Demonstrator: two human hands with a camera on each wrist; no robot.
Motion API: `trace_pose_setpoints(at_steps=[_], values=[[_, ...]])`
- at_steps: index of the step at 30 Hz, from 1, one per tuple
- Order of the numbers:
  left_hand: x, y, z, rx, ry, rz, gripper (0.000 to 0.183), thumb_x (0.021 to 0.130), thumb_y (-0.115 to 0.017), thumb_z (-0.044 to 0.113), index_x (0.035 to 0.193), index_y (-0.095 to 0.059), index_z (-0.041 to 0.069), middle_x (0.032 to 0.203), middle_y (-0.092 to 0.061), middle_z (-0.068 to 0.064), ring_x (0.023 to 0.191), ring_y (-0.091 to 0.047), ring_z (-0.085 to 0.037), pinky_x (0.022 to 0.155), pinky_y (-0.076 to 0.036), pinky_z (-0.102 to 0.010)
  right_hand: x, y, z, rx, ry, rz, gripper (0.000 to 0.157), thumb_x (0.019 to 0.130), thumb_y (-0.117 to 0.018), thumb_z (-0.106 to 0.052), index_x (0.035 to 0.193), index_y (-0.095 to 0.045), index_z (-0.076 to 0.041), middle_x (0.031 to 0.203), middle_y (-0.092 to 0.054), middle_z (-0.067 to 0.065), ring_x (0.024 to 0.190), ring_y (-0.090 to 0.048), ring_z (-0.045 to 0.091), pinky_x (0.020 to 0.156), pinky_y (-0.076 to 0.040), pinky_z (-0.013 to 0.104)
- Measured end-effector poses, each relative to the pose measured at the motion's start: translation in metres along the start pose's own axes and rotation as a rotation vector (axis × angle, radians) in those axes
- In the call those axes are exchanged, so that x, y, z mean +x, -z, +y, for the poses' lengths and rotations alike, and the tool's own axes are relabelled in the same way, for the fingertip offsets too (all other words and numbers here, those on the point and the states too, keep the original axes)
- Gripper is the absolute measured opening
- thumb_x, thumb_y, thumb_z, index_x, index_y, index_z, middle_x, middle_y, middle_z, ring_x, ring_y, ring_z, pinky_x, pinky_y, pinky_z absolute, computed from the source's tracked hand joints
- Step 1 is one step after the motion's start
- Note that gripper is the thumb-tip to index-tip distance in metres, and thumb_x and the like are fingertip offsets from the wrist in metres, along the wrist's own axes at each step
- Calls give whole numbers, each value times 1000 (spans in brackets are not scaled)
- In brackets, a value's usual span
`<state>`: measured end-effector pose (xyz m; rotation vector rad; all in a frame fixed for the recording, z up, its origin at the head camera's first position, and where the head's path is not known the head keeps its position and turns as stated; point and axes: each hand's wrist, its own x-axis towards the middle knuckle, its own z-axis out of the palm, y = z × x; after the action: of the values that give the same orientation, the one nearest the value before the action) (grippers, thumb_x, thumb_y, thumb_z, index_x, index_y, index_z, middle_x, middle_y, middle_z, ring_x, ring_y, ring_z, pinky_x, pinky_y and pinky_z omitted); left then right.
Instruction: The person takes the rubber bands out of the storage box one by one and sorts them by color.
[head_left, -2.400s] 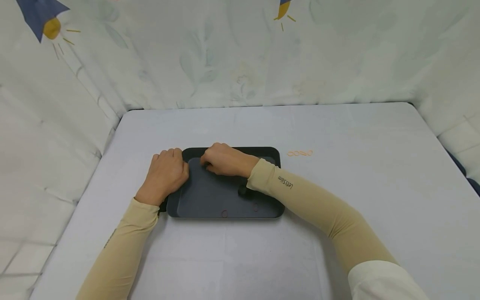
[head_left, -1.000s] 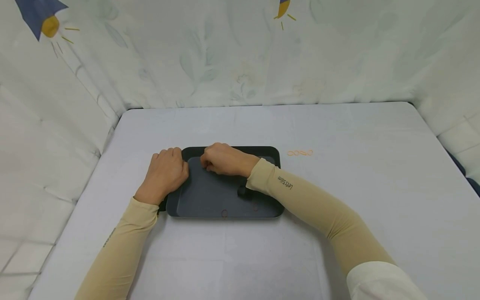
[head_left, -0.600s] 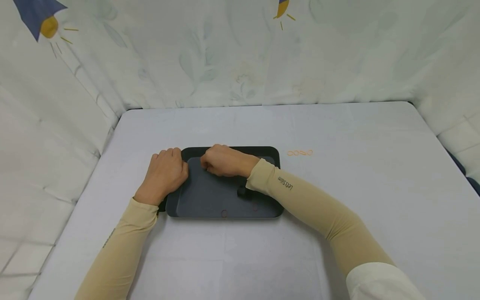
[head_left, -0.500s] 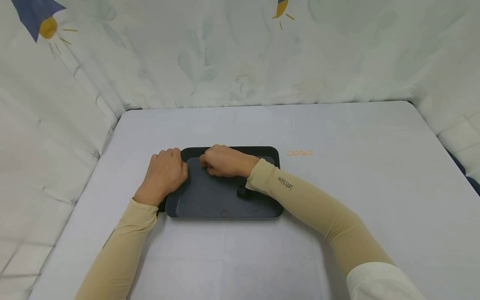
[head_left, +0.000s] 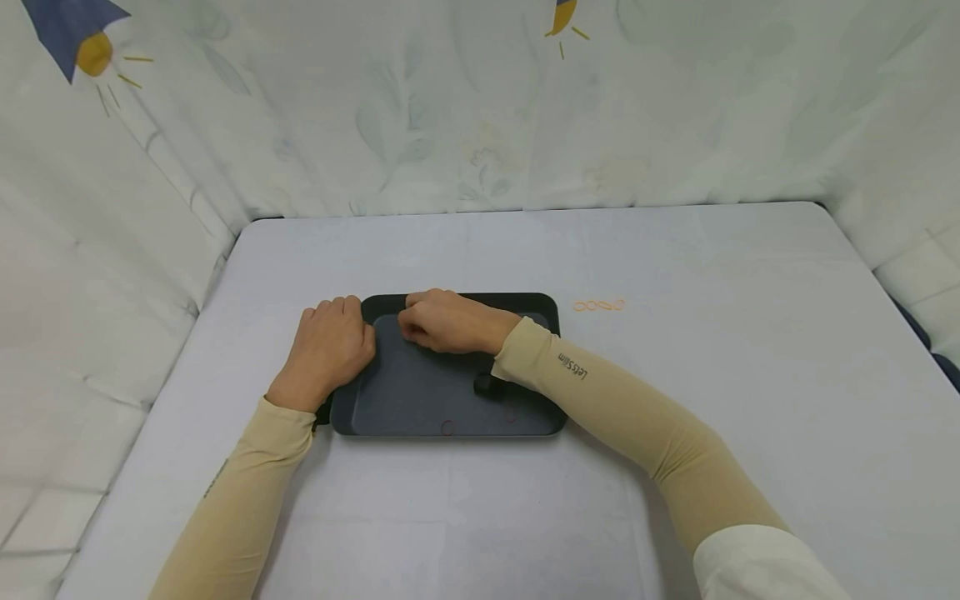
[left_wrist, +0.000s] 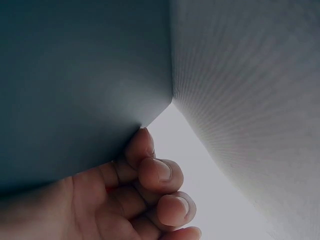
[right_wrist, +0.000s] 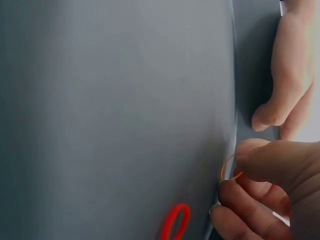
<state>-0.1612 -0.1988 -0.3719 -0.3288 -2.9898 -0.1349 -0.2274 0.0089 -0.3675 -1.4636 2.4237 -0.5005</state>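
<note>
A dark grey tray (head_left: 420, 392) with a raised rim lies on the white table. My left hand (head_left: 330, 350) grips its left end; in the left wrist view the curled fingers (left_wrist: 160, 172) are against the tray's underside near a corner. Over the tray's far left part is my right hand (head_left: 450, 321). In the right wrist view, its thumb and finger pinch a thin orange rubber band (right_wrist: 223, 167) close to the rim. A red rubber band (right_wrist: 170, 220) lies nearby on the tray, and a thin reddish ring (head_left: 442, 427) rests by the near edge.
Several orange rubber bands (head_left: 605, 306) lie in a row on the table, right of the tray. A small black block (head_left: 486, 384) shows beneath the right wrist. Pale patterned curtains (head_left: 420, 125) hang along the table's back and sides.
A finger of my right hand has shifted slightly at the far side of the tray. The left hand, the tray and the row of rubber bands stay where they were.
</note>
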Motion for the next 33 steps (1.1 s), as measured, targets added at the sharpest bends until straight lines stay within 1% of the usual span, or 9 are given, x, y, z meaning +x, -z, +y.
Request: trace_pose_setpoints(at_steps=[5,9,15,22,33], values=[[1,0,-1,-7,8,-17,20,97,-44,9,78,-47,3,69,-45,-13,59,-43,-30,59,-31,-39,0,1,0,8,10,10,18,107,-56,-15,111,-73,-10,111,-69,8,94,-63,18,86,-51,29],[1,-1,-2,-13,11,-25,21,97,-43,10,78,-46,3,69,-46,-13,60,-43,-30,59,-30,-39,0,2,0,1,17,11,17,105,-59,-14,110,-75,-10,109,-72,8,96,-66,19,87,-52,28],[1,-2,-2,-5,1,-15,21,96,-43,10,76,-46,3,68,-45,-12,58,-43,-30,58,-29,-37,1,3,2,22,25,5,17,102,-64,-15,111,-78,-12,114,-76,5,103,-71,18,90,-55,27],[1,0,-1,-6,-3,-13,22,96,-42,10,76,-46,3,68,-45,-12,59,-43,-29,58,-29,-37,-1,4,3,62,32,17,15,99,-69,-15,110,-79,-12,115,-78,4,103,-73,16,90,-56,25],[1,-2,-2,-2,0,-28,22,97,-43,11,78,-47,3,68,-47,-13,59,-46,-30,59,-32,-39,-2,6,2,102,21,8,17,98,-70,-16,112,-79,-12,115,-78,4,103,-73,16,89,-55,24]])
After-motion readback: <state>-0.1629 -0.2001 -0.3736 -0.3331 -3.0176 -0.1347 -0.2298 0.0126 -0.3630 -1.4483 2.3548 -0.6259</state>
